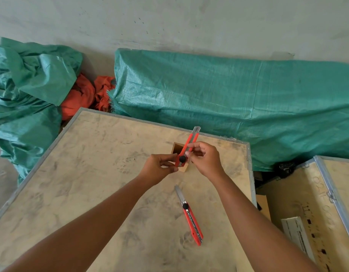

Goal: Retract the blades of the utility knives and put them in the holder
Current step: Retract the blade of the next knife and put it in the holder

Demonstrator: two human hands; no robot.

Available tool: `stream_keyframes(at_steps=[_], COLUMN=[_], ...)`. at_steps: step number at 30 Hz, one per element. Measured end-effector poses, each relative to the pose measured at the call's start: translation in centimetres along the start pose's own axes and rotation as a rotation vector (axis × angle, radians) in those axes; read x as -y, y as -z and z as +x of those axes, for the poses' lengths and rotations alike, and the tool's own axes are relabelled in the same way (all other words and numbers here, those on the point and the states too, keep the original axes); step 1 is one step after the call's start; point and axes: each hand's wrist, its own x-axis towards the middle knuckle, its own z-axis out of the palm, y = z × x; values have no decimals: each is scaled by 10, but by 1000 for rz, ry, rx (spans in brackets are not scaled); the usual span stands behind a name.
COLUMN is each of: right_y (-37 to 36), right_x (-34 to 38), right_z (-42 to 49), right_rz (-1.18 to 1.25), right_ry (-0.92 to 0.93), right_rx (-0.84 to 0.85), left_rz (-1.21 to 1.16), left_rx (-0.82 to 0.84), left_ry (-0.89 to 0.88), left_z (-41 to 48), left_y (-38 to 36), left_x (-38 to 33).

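Note:
Both hands hold a red utility knife (190, 143) above the wooden crate top (95, 173). My left hand (158, 168) pinches its lower end near the black knob. My right hand (206, 159) grips the middle of the body. Its blade tip sticks out at the upper end. Right behind the knife stands a small square wooden holder (177, 148), partly hidden by the hands. A second red utility knife (191, 218) lies flat on the crate nearer to me, with its blade extended toward the holder.
Green tarpaulin-covered bundles (228, 99) lie behind the crate, with orange cloth (85, 95) between them. A second wooden crate (315, 203) with a white strip on it stands at the right. Metal edging rims the crate top.

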Motion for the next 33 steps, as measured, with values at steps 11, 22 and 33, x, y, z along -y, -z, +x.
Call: stream_keyframes(at_steps=[11, 22, 33], right_y=[-51, -63, -25], right_x=[-21, -38, -49], right_z=[29, 34, 0], right_rz=[-195, -198, -179], right_ry=[124, 56, 63], right_rx=[-155, -124, -111], left_rz=[68, 31, 25], left_rx=[-26, -46, -223], left_ry=[154, 154, 150], left_z=[70, 78, 32], left_y=[-15, -23, -19], left_x=[38, 52, 36])
